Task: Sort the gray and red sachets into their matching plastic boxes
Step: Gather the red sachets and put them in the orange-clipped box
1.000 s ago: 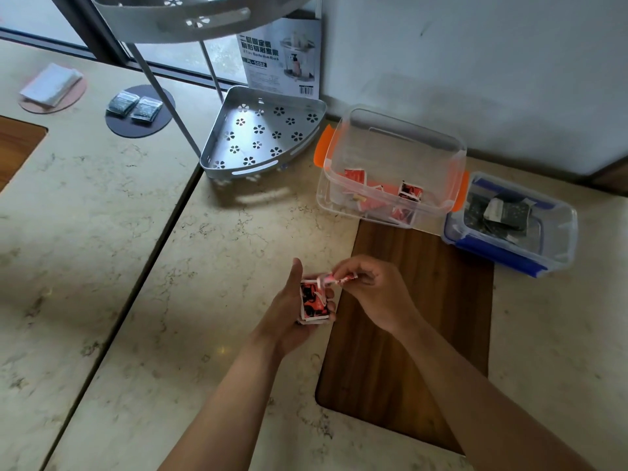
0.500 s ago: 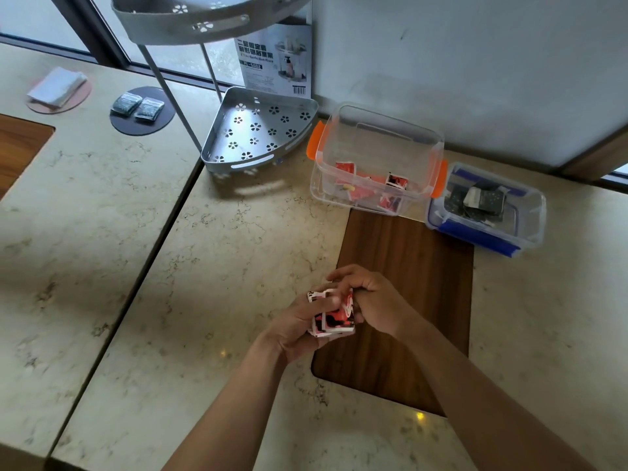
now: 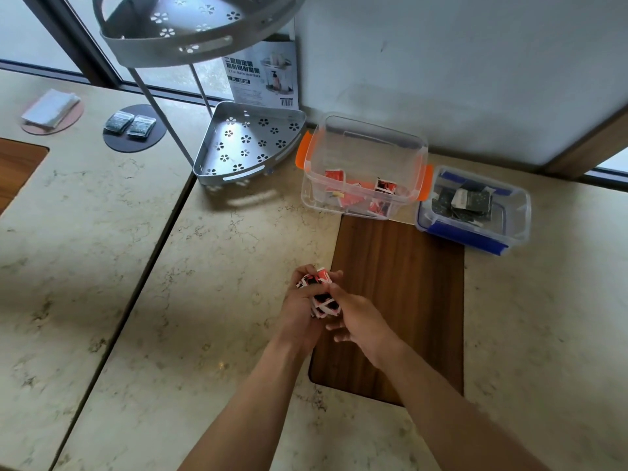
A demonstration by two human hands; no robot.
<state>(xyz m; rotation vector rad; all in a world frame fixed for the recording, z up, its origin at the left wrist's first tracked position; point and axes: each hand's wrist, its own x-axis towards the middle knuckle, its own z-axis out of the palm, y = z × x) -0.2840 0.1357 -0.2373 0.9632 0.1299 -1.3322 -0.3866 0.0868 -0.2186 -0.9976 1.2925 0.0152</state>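
A small stack of red sachets (image 3: 319,294) sits between my two hands at the left edge of the wooden inlay. My left hand (image 3: 299,311) cups the stack from the left with its fingers curled over the top. My right hand (image 3: 356,321) presses on it from the right. Farther back stands a clear box with orange clips (image 3: 365,144), with several red sachets lying in it. To its right a lower clear box with blue clips (image 3: 516,212) holds several gray sachets (image 3: 469,202).
A metal corner rack (image 3: 244,144) with its upper shelf (image 3: 190,32) stands at the back, a printed card behind it. Two gray sachets (image 3: 131,124) lie on a dark coaster at the back left, and a white packet (image 3: 51,108) on a pink coaster.
My right hand has brought its single red sachet onto the stack in my left hand, and both hands now close around it. The view has tilted, so the boxes appear farther away.
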